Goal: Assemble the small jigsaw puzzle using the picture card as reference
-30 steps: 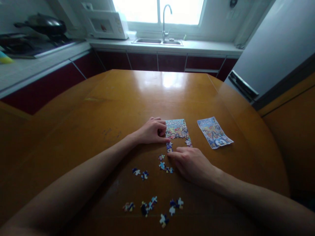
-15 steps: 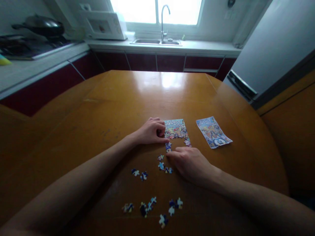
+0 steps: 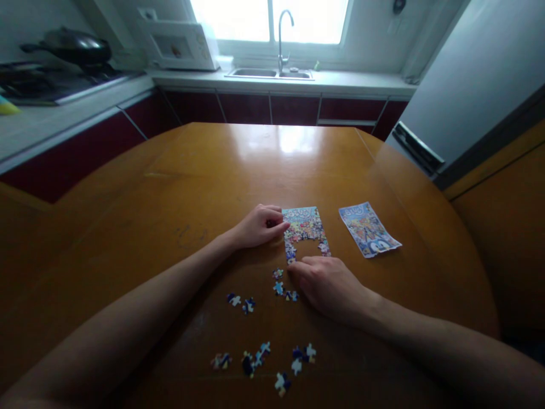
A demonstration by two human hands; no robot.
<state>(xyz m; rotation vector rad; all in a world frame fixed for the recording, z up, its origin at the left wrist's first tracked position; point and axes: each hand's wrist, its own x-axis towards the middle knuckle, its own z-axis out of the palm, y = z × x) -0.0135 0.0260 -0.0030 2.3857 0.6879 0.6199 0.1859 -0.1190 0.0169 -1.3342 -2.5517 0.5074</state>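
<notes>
A partly assembled colourful jigsaw puzzle (image 3: 305, 228) lies on the round wooden table (image 3: 204, 170). My left hand (image 3: 260, 226) rests curled against the puzzle's left edge, fingertips touching it. My right hand (image 3: 326, 283) lies palm down just below the puzzle, fingers bent toward its lower left corner, where a piece (image 3: 290, 254) sits. What the fingertips press or pinch is hidden. Loose pieces (image 3: 284, 288) lie beside my right hand.
A printed reference picture (image 3: 368, 229) lies to the right of the puzzle. More loose pieces (image 3: 264, 359) are scattered near the table's front, two others (image 3: 240, 301) to the left. Beyond the table are a counter, sink (image 3: 272, 72), microwave (image 3: 176, 44) and a fridge (image 3: 468, 85) at right.
My left hand slid slightly up along the puzzle's left edge. A piece below the lower left corner now sits joined to the puzzle. My right hand shifted a little left.
</notes>
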